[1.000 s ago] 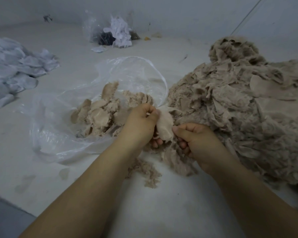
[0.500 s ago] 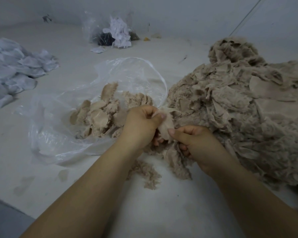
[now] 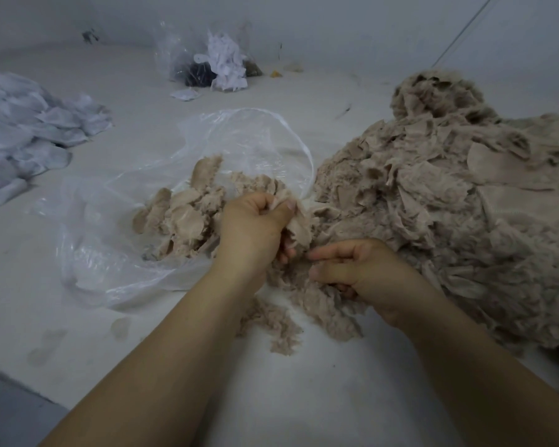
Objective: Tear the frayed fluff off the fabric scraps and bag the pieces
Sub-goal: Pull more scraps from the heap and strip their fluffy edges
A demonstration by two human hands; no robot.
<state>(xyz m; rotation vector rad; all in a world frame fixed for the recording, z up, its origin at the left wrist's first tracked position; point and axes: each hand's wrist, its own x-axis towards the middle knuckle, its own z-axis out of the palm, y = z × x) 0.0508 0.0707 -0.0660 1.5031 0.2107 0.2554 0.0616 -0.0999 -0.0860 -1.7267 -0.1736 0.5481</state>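
My left hand (image 3: 255, 230) grips a beige fabric scrap (image 3: 299, 225) between thumb and fingers, just right of the clear plastic bag (image 3: 117, 246). Several cleaned beige pieces (image 3: 188, 214) lie inside the bag's open mouth. My right hand (image 3: 359, 269) sits lower and to the right, fingers curled around a tuft of frayed fluff (image 3: 323, 304) that trails down onto the floor. A loose clump of torn fluff (image 3: 278, 330) lies between my forearms. The big heap of beige scraps (image 3: 449, 201) rises at the right.
A pile of pale grey-white scraps (image 3: 23, 137) lies at the far left. A second clear bag with white and dark scraps (image 3: 213, 66) stands against the back wall. The white floor (image 3: 288, 398) ends at a darker edge at lower left.
My right hand has pulled down and away from the scrap with fluff in it. My left hand has stayed beside the bag with the scrap, lifting it slightly.
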